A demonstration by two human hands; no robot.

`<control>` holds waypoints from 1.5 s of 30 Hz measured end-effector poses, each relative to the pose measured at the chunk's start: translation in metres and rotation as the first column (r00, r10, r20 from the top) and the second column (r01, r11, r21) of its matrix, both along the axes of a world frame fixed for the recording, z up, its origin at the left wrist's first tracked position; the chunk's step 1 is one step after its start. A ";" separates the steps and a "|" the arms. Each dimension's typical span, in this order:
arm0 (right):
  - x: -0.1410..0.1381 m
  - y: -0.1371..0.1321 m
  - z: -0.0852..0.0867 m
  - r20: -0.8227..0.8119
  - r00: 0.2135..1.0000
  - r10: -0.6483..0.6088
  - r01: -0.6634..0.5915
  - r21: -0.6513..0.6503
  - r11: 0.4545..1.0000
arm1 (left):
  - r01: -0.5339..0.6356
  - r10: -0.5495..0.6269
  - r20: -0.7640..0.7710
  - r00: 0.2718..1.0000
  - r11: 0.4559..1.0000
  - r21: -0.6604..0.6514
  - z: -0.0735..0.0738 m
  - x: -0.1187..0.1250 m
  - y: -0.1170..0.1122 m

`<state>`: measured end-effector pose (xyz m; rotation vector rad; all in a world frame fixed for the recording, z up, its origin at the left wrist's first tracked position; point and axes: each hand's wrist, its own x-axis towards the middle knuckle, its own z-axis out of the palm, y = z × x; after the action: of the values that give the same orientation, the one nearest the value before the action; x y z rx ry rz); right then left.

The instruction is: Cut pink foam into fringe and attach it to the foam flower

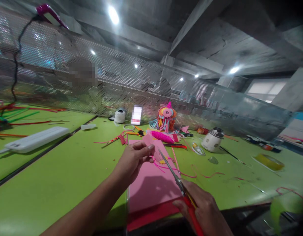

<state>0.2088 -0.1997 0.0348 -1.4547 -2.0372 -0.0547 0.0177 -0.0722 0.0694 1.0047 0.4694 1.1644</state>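
My green counter [92, 177] carries a pink sheet [151, 190], below and between my left grip [142, 152] and right grip [200, 205]. Beyond them stand a tasselled figure [166, 118] and, farther left, a white spool [120, 116]. A white power strip [38, 139] lies left of my left grip; beyond my right, a dark-lidded container [211, 141].

Perforated partition [128, 77] under grey ceiling [249, 41]

Craft workshop — concrete ceiling [254, 42]; perforated partition [117, 72]; green worktable [87, 173]; scissors [173, 172]; pink paper [146, 196].

A white power strip [38, 139] (cord [1, 151] trailing left) lies on the green table [75, 170].
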 end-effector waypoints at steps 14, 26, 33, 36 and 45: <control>0.004 0.001 0.002 0.117 0.992 -0.056 0.051 0.043 0.998 | 0.007 -0.007 -0.007 1.000 1.000 0.010 0.001 0.000 -0.003; 0.003 0.005 0.003 0.120 0.991 -0.058 0.046 0.104 0.994 | 0.033 -0.033 -0.012 0.999 0.999 0.002 0.001 -0.001 -0.005; 0.002 0.004 0.005 0.152 0.985 -0.086 0.065 0.135 0.989 | 0.026 -0.026 -0.009 1.000 1.000 -0.011 0.001 0.000 -0.003; 0.002 0.003 0.004 0.167 0.981 -0.100 0.074 0.155 0.985 | 0.026 -0.026 -0.012 1.000 1.000 -0.011 0.002 0.001 -0.003; 0.001 0.005 0.004 0.198 0.972 -0.129 0.090 0.192 0.977 | 0.020 -0.020 -0.012 1.000 1.000 -0.007 0.001 0.000 -0.006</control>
<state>0.2099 -0.1946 0.0385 -1.4960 -2.0518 -0.4471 0.0180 -0.0782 0.0705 1.0085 0.4716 1.1384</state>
